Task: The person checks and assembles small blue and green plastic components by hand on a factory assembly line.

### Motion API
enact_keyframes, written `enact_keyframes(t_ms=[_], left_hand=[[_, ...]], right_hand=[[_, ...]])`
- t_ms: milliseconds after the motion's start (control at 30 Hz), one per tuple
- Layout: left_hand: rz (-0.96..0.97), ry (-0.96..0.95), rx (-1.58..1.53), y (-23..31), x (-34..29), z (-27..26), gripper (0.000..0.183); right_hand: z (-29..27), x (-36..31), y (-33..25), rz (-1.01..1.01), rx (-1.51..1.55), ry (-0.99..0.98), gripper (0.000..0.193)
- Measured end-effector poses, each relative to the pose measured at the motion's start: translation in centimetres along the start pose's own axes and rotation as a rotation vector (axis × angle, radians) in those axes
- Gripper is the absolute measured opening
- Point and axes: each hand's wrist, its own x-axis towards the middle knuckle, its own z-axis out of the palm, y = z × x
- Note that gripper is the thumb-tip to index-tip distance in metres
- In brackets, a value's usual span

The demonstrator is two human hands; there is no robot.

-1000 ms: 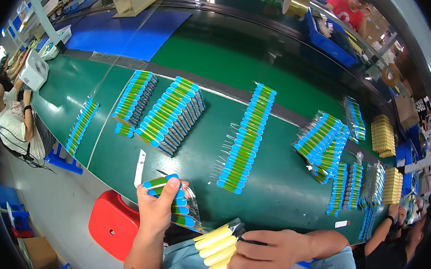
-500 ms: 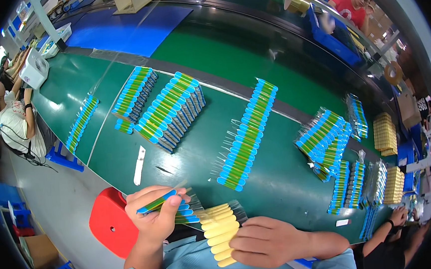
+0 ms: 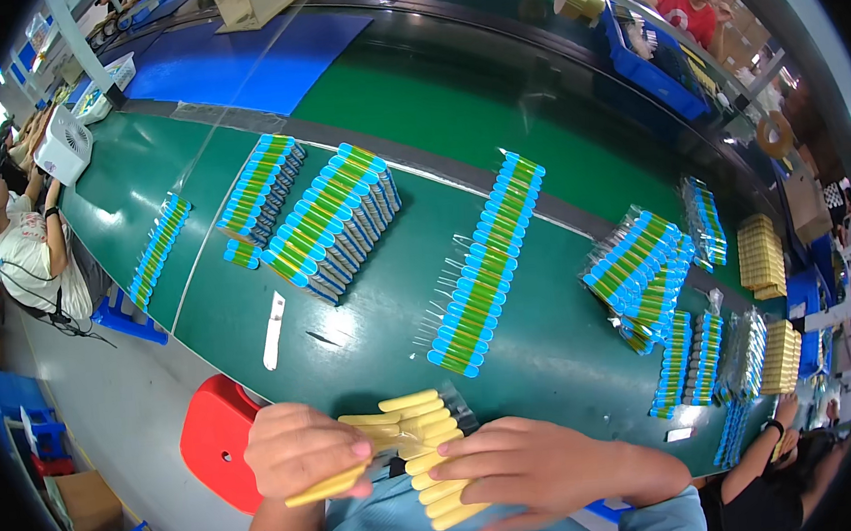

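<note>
A row of yellow, round-ended flat sticks (image 3: pixel 437 432), joined by clear plastic, lies low in front of my body. My left hand (image 3: pixel 306 458) is closed in a pinch at the row's left end, with a yellow stick jutting out below the fingers. My right hand (image 3: pixel 543 469) lies over the row's right side, its fingers stretched and spread on the sticks and the thumb apart. Beyond my hands a long row of the same kind of sticks, blue and green side up (image 3: pixel 489 261), lies on the green table (image 3: pixel 381 338).
Stacks of blue-green sticks (image 3: pixel 328 218) stand at the back left, more piles (image 3: pixel 638 265) at the right. A white strip (image 3: pixel 274 330) lies nearer. A red stool (image 3: pixel 219 443) is at the left edge. People sit at left (image 3: pixel 34 239) and right (image 3: pixel 757 489).
The end in my left hand has turned from its blue-green face to yellow, and that hand has moved slightly down. My right hand's fingers have spread from a grip.
</note>
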Motion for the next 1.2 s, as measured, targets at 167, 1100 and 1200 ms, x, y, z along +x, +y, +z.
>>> enact_keyframes(t_ms=[167, 1100, 1200], left_hand=[[0.000, -0.211, 0.098, 3.4, 0.7, -1.3, 0.033], [-1.149, -0.108, -0.463, 0.2, -0.7, 9.0, 0.022], [-0.867, -0.160, -0.056, 0.5, 0.8, 9.2, 0.023]], right_hand=[[1.4, -3.5, 2.2, 0.666, 0.455, 0.409, 0.040], [1.4, -3.6, 2.4, 0.636, 0.317, 0.619, 0.018], [1.2, -3.7, 1.9, 0.709, 0.228, 0.558, 0.022]])
